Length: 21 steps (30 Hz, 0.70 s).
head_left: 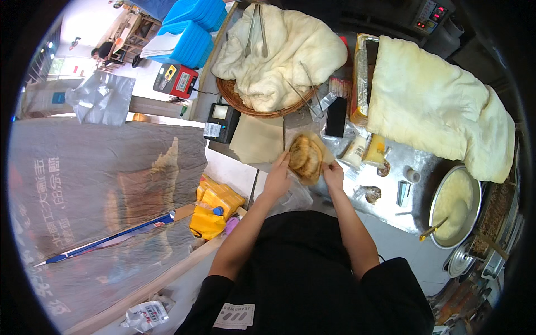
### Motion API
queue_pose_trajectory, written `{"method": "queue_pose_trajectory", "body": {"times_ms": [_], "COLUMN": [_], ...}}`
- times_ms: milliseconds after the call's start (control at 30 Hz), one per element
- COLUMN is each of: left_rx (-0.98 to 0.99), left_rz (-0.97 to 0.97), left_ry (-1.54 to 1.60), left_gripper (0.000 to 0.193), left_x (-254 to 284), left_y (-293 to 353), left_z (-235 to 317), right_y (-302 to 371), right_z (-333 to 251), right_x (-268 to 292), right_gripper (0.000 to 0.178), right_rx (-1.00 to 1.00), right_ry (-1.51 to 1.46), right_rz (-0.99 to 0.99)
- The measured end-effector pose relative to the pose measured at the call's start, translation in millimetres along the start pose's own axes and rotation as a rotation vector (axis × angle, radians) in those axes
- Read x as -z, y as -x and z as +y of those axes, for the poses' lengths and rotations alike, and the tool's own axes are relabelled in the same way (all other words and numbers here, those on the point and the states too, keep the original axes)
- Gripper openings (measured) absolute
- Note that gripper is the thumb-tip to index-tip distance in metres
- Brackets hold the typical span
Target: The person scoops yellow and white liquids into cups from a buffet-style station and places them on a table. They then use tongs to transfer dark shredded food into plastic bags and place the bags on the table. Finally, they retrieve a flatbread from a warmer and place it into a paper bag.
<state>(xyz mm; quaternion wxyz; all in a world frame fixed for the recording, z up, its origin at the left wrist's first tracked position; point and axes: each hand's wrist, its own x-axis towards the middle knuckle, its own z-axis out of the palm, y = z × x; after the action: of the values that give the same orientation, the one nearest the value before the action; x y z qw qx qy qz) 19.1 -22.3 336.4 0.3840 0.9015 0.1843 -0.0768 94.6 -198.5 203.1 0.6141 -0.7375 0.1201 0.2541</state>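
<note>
Browned, folded flatbread (304, 155) lies in a piece of brown paper (307, 180) in front of my body, above the counter's near edge. From the left side my left hand (278, 176) grips the paper's edge. My right hand (333, 175) pinches the opposite edge. Just beyond my left hand is a stack of flat brown paper (257, 138). To the right of my right hand stand a white-and-yellow container (355, 152) and a yellow one (374, 149). A crumpled clear plastic bag (296, 199) hangs below the flatbread.
A wicker basket (250, 109) under a thick cream cloth (285, 50) holds metal tongs (255, 33). Another cloth (435, 100) covers a box. At right is a pot of pale batter (453, 195). A card terminal (221, 123), phone (335, 117) and yellow packages (215, 204) lie around.
</note>
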Motion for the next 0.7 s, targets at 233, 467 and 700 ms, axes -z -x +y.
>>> {"method": "queue_pose_trajectory", "body": {"times_ms": [233,467,700], "left_rx": [-0.120,-0.390,-0.388], "left_rz": [-0.100,-0.381,-0.174], "left_ry": [0.030,-0.006,-0.433], "left_gripper": [0.071,0.060,0.032], "left_x": [2,-9,112], "left_y": [-19,-28,-42], "left_z": [-29,-31,-44], "right_y": [-5,-41,-24], "right_z": [-50,-74,-74], "right_x": [-25,-24,-9], "right_gripper": [0.037,0.085,0.079], "right_rx": [-0.252,-0.213,-0.384], "right_ry": [-0.629,-0.145,-0.118], "right_rz": [-0.306,-0.479,-0.507]}}
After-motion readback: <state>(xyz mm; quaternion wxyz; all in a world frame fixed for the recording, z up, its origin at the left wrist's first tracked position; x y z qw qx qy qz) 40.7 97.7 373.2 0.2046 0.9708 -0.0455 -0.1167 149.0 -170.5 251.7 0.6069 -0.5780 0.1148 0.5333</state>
